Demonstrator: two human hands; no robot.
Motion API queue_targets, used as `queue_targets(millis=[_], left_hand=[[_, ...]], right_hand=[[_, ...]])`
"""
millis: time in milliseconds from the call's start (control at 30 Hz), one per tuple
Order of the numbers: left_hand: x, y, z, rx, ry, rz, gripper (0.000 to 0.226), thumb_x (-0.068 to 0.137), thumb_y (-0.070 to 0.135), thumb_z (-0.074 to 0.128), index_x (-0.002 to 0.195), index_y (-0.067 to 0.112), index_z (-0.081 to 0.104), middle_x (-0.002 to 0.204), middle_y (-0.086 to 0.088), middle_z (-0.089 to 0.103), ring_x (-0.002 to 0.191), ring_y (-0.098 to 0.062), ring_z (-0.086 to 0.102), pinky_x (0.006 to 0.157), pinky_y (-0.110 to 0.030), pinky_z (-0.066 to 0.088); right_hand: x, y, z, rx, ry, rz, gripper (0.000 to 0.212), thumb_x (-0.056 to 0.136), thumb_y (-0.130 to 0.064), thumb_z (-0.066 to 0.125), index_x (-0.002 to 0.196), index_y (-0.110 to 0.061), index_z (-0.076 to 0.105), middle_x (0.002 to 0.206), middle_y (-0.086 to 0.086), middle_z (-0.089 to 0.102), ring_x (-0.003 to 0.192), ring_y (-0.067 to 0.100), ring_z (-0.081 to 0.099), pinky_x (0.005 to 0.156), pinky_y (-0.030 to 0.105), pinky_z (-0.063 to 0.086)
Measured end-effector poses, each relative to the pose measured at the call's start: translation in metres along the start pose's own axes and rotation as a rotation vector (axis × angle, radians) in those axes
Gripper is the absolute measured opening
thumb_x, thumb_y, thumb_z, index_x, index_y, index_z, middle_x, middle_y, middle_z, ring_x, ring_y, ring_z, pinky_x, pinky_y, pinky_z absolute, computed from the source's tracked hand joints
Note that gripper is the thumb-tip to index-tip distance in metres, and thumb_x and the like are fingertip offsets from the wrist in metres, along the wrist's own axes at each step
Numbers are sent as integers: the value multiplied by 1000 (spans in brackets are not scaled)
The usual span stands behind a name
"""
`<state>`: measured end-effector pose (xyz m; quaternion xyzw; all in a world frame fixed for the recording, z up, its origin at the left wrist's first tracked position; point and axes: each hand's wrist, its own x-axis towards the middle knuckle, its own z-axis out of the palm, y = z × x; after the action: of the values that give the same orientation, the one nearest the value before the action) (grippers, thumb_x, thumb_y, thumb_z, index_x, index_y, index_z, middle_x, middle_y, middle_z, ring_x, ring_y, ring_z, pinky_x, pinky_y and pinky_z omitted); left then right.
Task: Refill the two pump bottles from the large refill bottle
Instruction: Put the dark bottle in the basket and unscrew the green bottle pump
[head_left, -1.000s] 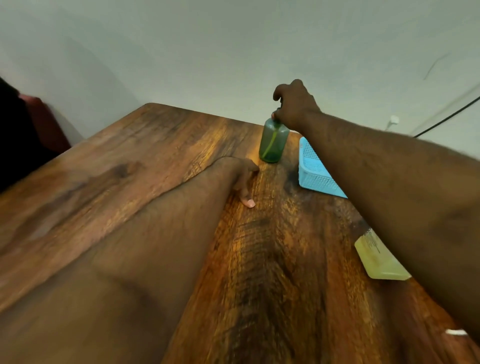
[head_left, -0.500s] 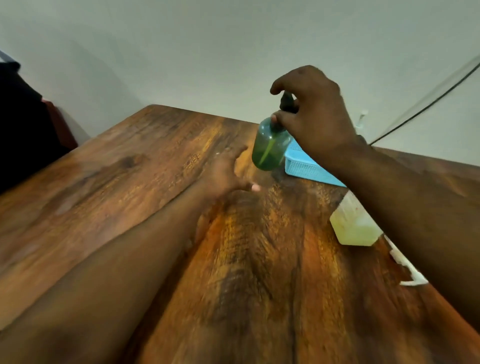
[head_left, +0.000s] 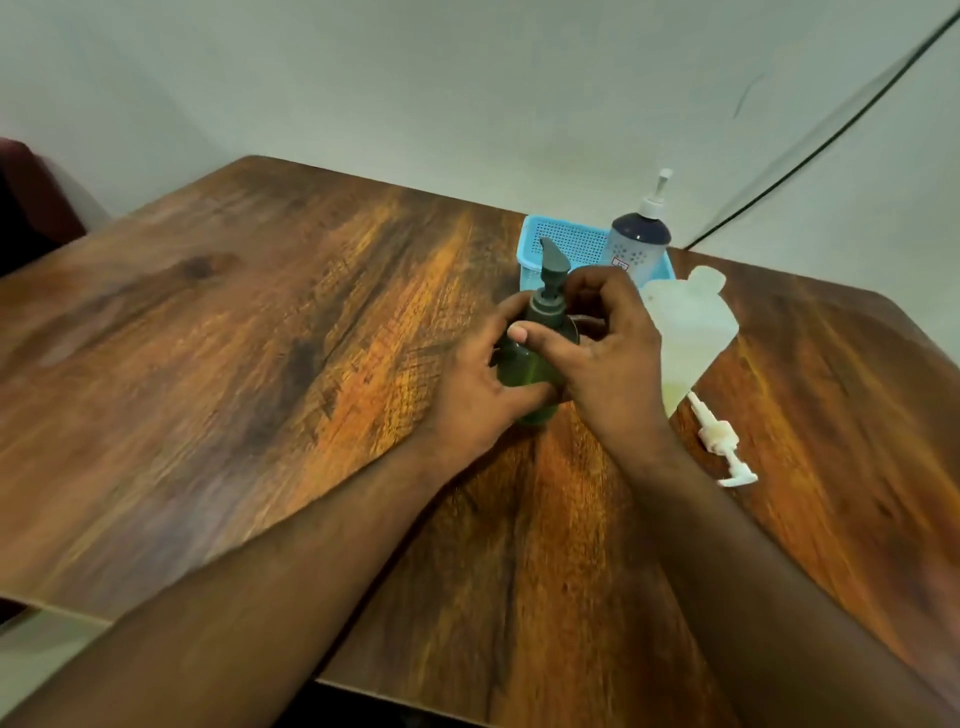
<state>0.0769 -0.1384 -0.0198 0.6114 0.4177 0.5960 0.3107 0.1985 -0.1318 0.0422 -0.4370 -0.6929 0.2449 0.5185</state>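
A pale wall backs the brown wood-grain tabletop (head_left: 218, 364). Near its middle stands the small green translucent pump bottle (head_left: 530, 371). Our left hand (head_left: 480, 387) wraps its body, grip clamped; our right hand (head_left: 605, 348) pinches the dark collar. We judge we should brace the body and twist only the collar. Right, in a blue plastic basket (head_left: 563, 241), stands the dark pump bottle (head_left: 639, 247); nearer, the pale refill bottle (head_left: 688, 332) is blurred and half hidden, a loose white pump (head_left: 719, 436) beside it.

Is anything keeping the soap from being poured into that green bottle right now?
Yes. The green pump bottle has its dark pump head sitting in the neck. The left hand holds the body, and the right hand is at the collar.
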Motion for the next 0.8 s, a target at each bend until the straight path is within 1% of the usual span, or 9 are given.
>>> queue_targets(millis=[133, 233, 333, 433, 533, 600, 633, 733, 800], left_hand=[[-1, -5, 1, -64, -31, -120, 86, 65, -2, 85, 137, 19, 42, 129, 5, 59, 119, -5, 58, 97, -20, 49], [0, -9, -4, -143, -55, -193, 80, 63, -1, 87, 130, 16, 47, 123, 1, 63, 117, -10, 61, 98, -28, 50], [3, -14, -9, -172, -125, -229, 78, 61, 1, 88, 126, 23, 52, 123, 1, 64, 117, -13, 62, 99, -33, 51], [7, -17, -11, -160, -134, -196, 81, 59, 14, 90, 132, 26, 56, 131, -4, 62, 123, -20, 59, 102, -42, 49], [8, -16, -10, -88, -140, -150, 81, 59, 26, 89, 131, 40, 55, 135, -2, 58, 124, -17, 57, 102, -41, 50], [10, -16, -10, -50, -152, -133, 80, 59, 32, 88, 128, 51, 53, 136, 1, 56, 123, -13, 56, 100, -41, 51], [10, -17, -11, -46, -160, -133, 81, 59, 34, 88, 129, 52, 52, 137, 2, 55, 123, -13, 56, 100, -43, 51], [11, -18, -13, -57, -201, -149, 86, 61, 32, 88, 135, 49, 48, 139, 3, 54, 125, -15, 56, 101, -43, 50], [10, -19, -14, -92, -213, -158, 88, 61, 26, 87, 138, 38, 47, 138, 2, 55, 124, -16, 57, 97, -36, 52]], right_hand=[[0, 8, 6, 154, 49, 167, 36, 70, -17, 83, 99, -20, 62, 94, -12, 66, 94, 0, 65, 85, 23, 55], [0, 13, 7, 307, 62, 193, 32, 72, -5, 80, 100, -12, 65, 91, -8, 69, 88, -2, 66, 79, 17, 54], [0, 24, 4, 420, 49, 236, 31, 77, -4, 76, 106, -11, 67, 100, 3, 72, 96, 11, 69, 81, 24, 56], [0, 31, 1, 558, 43, 271, 33, 80, 0, 70, 111, -11, 65, 106, 7, 72, 100, 17, 69, 81, 25, 55], [1, 33, 1, 538, 75, 242, 45, 74, -1, 76, 115, -12, 62, 112, 9, 68, 104, 17, 67, 86, 30, 56], [2, 33, 0, 537, 98, 235, 46, 71, 0, 78, 111, -17, 63, 106, 7, 68, 100, 15, 68, 83, 29, 56], [1, 33, -1, 556, 97, 235, 43, 72, 2, 76, 109, -17, 63, 102, 5, 69, 97, 14, 69, 81, 26, 56], [-3, 33, -3, 588, 69, 232, 37, 81, 3, 68, 113, -14, 61, 104, 5, 71, 101, 14, 68, 83, 25, 55], [-8, 34, -3, 565, 69, 203, 39, 83, 4, 65, 118, -11, 58, 107, 4, 68, 103, 11, 67, 86, 25, 54]])
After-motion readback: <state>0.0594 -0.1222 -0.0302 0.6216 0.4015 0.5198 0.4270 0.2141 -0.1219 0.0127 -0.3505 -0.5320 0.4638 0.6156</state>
